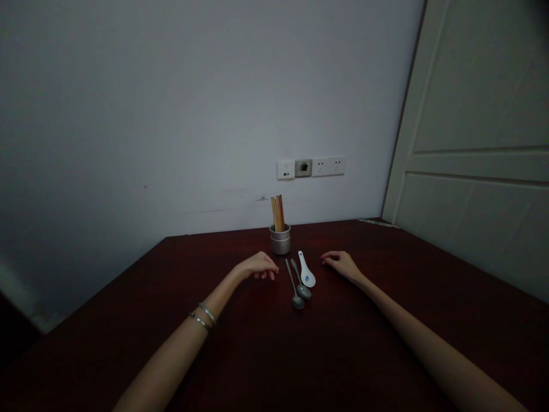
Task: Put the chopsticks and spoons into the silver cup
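Observation:
My left hand [259, 265] hovers or rests just left of the spoons, its fingers loosely bent and apart, holding nothing. To their right, my right hand [342, 263] is also free, with fingers loosely stretched toward the middle. Between the hands lie two metal spoons [298, 303] [304, 292] side by side, bowls toward me. A white soup spoon [307, 277] with a blue mark in its bowl lies beside them, nearest my right hand. Behind the spoons a metal utensil holder [281, 242] with small holes stands upright, with several wooden chopsticks [278, 213] in it.
Everything stands on a dark red-brown table [274, 355], whose far edge lies along a pale wall [214, 114]. Sockets and switches [328, 166] are set in the wall above the holder. A panelled white door [476, 149] stands at the right. A thin flat strip [378, 222] lies at the far right edge.

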The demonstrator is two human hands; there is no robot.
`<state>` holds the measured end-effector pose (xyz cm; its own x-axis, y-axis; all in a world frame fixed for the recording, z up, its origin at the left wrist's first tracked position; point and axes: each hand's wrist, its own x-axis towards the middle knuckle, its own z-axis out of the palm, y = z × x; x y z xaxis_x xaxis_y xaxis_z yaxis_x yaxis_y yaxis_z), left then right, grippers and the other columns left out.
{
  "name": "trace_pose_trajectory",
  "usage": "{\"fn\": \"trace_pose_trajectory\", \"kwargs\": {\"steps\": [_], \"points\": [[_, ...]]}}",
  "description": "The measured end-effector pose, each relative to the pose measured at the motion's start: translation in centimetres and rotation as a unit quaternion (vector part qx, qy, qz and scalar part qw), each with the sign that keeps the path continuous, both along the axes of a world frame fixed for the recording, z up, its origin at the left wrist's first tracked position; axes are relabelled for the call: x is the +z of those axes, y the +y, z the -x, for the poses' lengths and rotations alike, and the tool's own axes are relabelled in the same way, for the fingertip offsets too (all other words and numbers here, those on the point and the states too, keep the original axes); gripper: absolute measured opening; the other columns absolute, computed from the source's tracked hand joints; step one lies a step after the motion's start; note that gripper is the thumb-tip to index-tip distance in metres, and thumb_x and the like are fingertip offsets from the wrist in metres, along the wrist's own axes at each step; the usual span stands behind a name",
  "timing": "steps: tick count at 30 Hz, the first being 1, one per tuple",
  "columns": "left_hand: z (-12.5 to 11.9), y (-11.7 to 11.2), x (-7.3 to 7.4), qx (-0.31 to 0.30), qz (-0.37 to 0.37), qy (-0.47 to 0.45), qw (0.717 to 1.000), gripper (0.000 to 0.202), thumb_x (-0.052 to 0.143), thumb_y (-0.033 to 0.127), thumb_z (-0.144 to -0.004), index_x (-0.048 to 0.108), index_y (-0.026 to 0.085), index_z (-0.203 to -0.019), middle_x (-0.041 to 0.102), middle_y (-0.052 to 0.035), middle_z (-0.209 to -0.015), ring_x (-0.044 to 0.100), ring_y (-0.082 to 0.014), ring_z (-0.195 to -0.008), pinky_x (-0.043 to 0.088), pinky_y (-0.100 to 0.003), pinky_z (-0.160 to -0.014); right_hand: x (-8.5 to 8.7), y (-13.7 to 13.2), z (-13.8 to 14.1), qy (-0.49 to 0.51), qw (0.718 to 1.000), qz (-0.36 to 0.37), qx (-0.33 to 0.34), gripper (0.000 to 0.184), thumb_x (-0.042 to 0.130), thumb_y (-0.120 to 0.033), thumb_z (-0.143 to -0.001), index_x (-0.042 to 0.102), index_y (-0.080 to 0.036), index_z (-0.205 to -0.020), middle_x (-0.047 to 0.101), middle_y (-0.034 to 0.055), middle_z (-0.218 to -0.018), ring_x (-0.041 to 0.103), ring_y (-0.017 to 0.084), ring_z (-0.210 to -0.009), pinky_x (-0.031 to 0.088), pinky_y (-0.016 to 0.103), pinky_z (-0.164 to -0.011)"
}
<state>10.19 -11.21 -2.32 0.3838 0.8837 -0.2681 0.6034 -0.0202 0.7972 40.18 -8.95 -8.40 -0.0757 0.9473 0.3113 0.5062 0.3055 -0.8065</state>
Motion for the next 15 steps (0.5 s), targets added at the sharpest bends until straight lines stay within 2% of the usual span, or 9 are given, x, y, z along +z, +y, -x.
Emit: {"fn": "trace_pose_trajectory", "kwargs": {"steps": [2, 4, 9, 12, 15], "points": [[-1.8, -1.2, 0.3, -0.043, 0.0, 0.018, 0.999, 0.02, 0.058, 0.03, -0.063, 0.065, 0.011, -0.065, 0.063, -0.0047, -0.058, 0.041, -0.0052, -0.036, 0.021, -0.015, -0.031, -0.1, 0.0, 0.0, -0.002, 1.0, 0.002, 0.001, 0.023, 0.049, -0.021, -0.065, 0.067, -0.015, -0.08, 0.067, 0.0038, -0.069, 0.061, 0.017, -0.068, 0.043, 0.025, -0.064], [-3.3, -2.0, 0.4, -0.059, -0.01, 0.049, 0.997, 0.019, 0.056, 0.028, -0.064, 0.064, 0.011, -0.064, 0.061, -0.0025, -0.054, 0.039, -0.0041, -0.034, 0.021, -0.015, -0.031, -0.1, 0.1, -0.1, -0.005, 1.0, 0.003, 0.006, 0.025, 0.048, -0.021, -0.066, 0.066, -0.014, -0.081, 0.068, 0.0043, -0.07, 0.061, 0.017, -0.07, 0.043, 0.024, -0.065], [-5.1, -2.7, 0.0, -0.04, -0.035, 0.104, 0.993, 0.018, 0.051, 0.021, -0.066, 0.06, 0.01, -0.056, 0.054, -0.0001, -0.045, 0.036, -0.0034, -0.03, 0.024, -0.016, -0.033, -0.1, 0.1, -0.1, -0.024, 1.0, 0.005, 0.007, 0.026, 0.047, -0.022, -0.066, 0.066, -0.014, -0.083, 0.068, 0.0049, -0.073, 0.062, 0.017, -0.074, 0.044, 0.025, -0.069], [-5.6, -2.6, -0.5, -0.038, -0.045, 0.127, 0.99, 0.019, 0.051, 0.022, -0.066, 0.059, 0.011, -0.053, 0.051, 0.0002, -0.041, 0.036, -0.004, -0.03, 0.027, -0.017, -0.035, 0.1, 0.1, -0.1, -0.034, 0.999, 0.007, 0.005, 0.026, 0.048, -0.022, -0.066, 0.066, -0.015, -0.083, 0.068, 0.0044, -0.074, 0.062, 0.017, -0.075, 0.043, 0.025, -0.071], [-6.1, -2.5, -1.0, -0.04, -0.074, 0.156, 0.984, 0.018, 0.052, 0.024, -0.065, 0.059, 0.012, -0.053, 0.054, -0.0016, -0.045, 0.043, -0.0068, -0.035, 0.031, -0.018, -0.038, 0.2, -0.1, -0.1, -0.037, 0.999, 0.005, 0.008, 0.026, 0.047, -0.022, -0.067, 0.066, -0.014, -0.084, 0.068, 0.0044, -0.074, 0.062, 0.017, -0.075, 0.043, 0.026, -0.072]]}}
